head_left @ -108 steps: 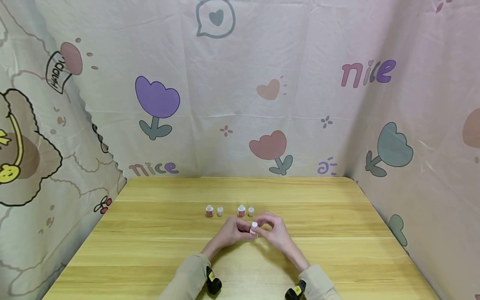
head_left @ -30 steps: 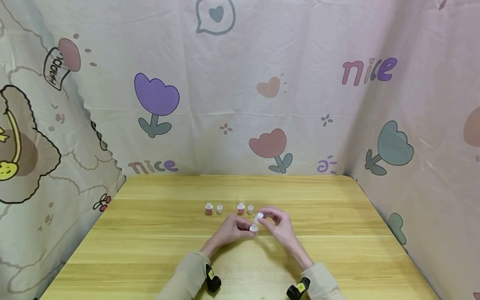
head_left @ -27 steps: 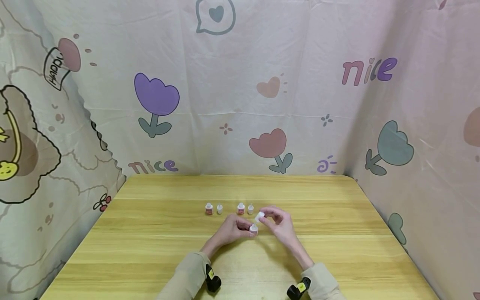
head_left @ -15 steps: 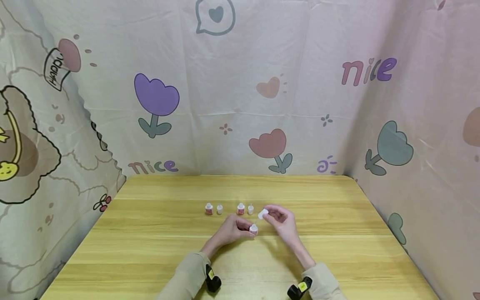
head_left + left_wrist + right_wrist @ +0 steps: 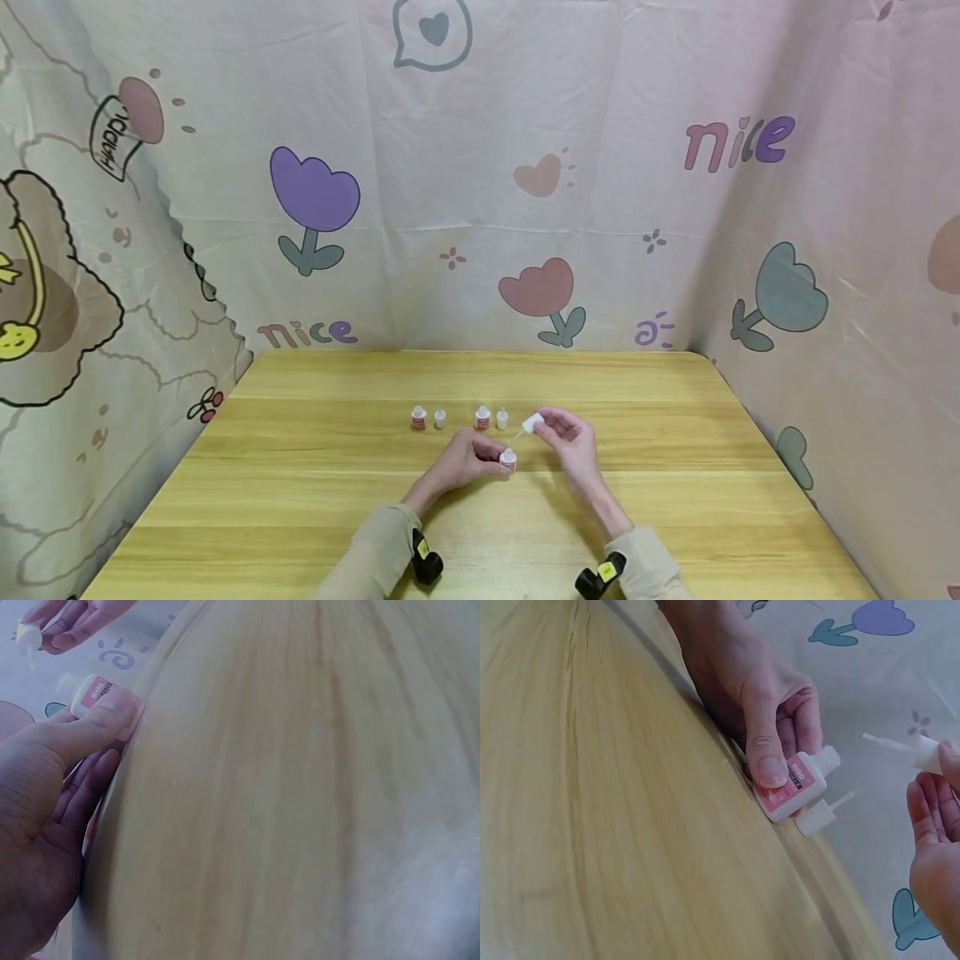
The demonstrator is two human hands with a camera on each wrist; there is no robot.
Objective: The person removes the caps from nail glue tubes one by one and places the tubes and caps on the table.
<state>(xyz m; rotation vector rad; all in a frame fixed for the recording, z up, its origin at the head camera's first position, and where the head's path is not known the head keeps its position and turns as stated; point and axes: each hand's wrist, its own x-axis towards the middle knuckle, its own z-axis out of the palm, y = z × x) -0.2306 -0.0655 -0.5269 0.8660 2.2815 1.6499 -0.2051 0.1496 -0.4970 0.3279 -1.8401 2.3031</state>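
My left hand (image 5: 463,460) pinches a small white bottle (image 5: 795,787) with a pink label between thumb and fingers, upright on the table. The bottle's threaded neck (image 5: 827,759) is uncapped. Up and to the right of it, my right hand (image 5: 572,442) pinches a white brush cap (image 5: 533,423) by its top. In the right wrist view the cap's thin brush (image 5: 889,743) sticks out toward the bottle side, apart from the neck. From the left wrist, the bottle (image 5: 105,697) shows under my thumb, with the right hand (image 5: 82,622) beyond it.
Behind my hands stand two more uncapped bottles, one at the left (image 5: 418,418) and one nearer the middle (image 5: 482,417). Each has a white brush cap beside it, a left one (image 5: 440,419) and a right one (image 5: 502,418), brush upward. A patterned cloth (image 5: 465,292) hangs behind the wooden table (image 5: 315,467).
The cap, on the bottle in the oldest frame, has come off with my right hand and moved up and right, its brush now showing. The left hand and bottle have stayed in place.
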